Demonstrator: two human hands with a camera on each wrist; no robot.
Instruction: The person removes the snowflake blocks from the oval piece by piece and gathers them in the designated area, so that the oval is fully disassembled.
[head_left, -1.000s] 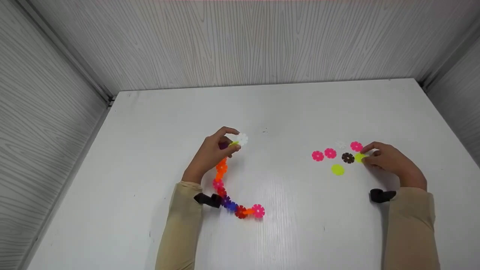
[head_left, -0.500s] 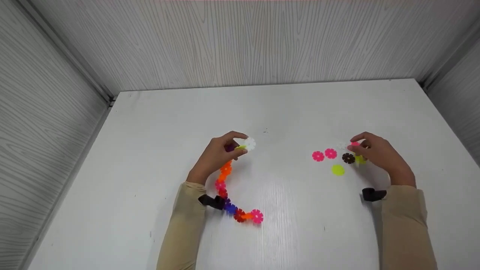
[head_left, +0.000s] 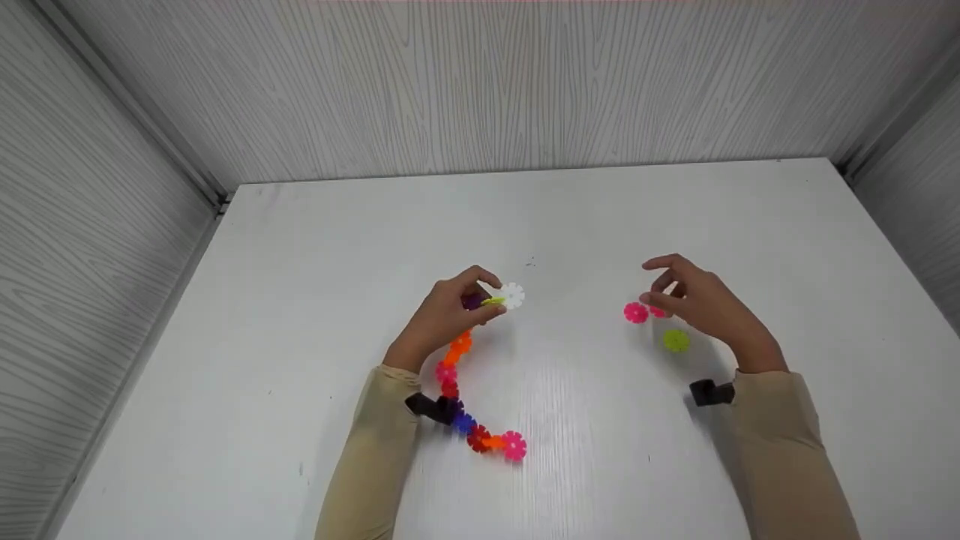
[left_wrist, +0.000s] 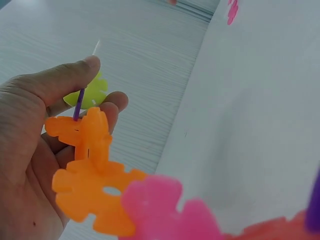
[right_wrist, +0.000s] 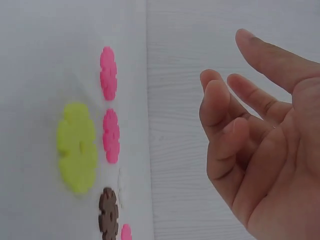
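My left hand point(head_left: 442, 315) pinches the upper end of a chain of slotted plastic flower discs. A white disc point(head_left: 513, 295) stands out past the fingertips, joined to a yellow disc point(left_wrist: 95, 92) and a purple disc point(left_wrist: 78, 104). Below hang orange discs point(left_wrist: 95, 195), then pink, red and blue ones, down to a pink end disc point(head_left: 514, 445). My right hand point(head_left: 701, 304) hovers above the loose discs with nothing in it, thumb and index finger apart. Nearest to it are a pink disc point(head_left: 636, 313), another pink disc point(right_wrist: 111, 136) and a yellow disc point(head_left: 676, 340).
A brown disc point(right_wrist: 108, 214), a pale disc point(right_wrist: 123, 187) and a further pink disc point(right_wrist: 126, 233) lie on the white table point(head_left: 570, 390); the right hand hides them in the head view. Wood-grain panels point(head_left: 480, 90) stand behind and at the sides.
My right hand has come away from the yellow and pink discs at the right and moved left over the others. My left hand has shifted slightly right and nearer, the chain trailing along.
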